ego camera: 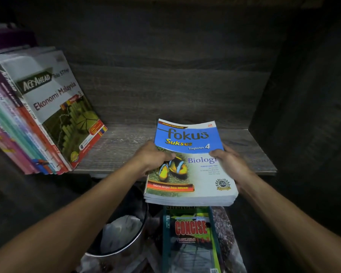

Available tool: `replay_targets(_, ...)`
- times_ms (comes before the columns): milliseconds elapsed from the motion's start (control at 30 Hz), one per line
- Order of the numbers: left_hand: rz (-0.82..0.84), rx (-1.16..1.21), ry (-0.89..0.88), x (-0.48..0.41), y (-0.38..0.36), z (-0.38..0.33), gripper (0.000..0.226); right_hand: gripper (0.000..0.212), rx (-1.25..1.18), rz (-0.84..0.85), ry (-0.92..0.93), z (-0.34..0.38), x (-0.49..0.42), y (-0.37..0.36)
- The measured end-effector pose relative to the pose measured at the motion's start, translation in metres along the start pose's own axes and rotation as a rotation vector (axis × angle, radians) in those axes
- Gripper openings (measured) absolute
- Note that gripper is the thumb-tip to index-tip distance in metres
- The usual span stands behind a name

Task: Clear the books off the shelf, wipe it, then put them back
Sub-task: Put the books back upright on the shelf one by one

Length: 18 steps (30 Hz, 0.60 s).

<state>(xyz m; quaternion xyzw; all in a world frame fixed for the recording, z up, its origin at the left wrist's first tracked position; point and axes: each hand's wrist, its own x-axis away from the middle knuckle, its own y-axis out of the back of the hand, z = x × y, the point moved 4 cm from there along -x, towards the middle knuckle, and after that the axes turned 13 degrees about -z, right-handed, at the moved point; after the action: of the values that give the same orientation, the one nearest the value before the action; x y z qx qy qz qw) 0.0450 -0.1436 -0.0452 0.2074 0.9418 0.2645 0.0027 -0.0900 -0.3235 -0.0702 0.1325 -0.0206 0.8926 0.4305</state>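
left hand, right hand are gripping biology book at side edges | book is extending over shelf front edge | leaning books are filling frame left

9 o'clock: row of books cut by left edge, spines blurred | centre: biology book, author lines too small, sides under left hand and right hand | 6 o'clock: red-titled book, top hidden beneath it, bottom cut off

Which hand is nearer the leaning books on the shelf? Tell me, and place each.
Left. The left hand grips the biology book at its left edge, on the side toward the leaning books; the right hand grips its right edge, farther away.
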Motion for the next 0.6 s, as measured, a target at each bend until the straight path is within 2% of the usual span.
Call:
replay_targets(300,-0.087,-0.322,-0.094,0.007,0.016,-0.002,0.013,0.031,0.012,0.072,-0.018,-0.004,0.005,-0.01)
replay_targets(600,-0.074,-0.283,-0.069,0.008,0.018,0.004,0.019,0.033,0.122,0.114,0.024,0.001,0.017,-0.01)
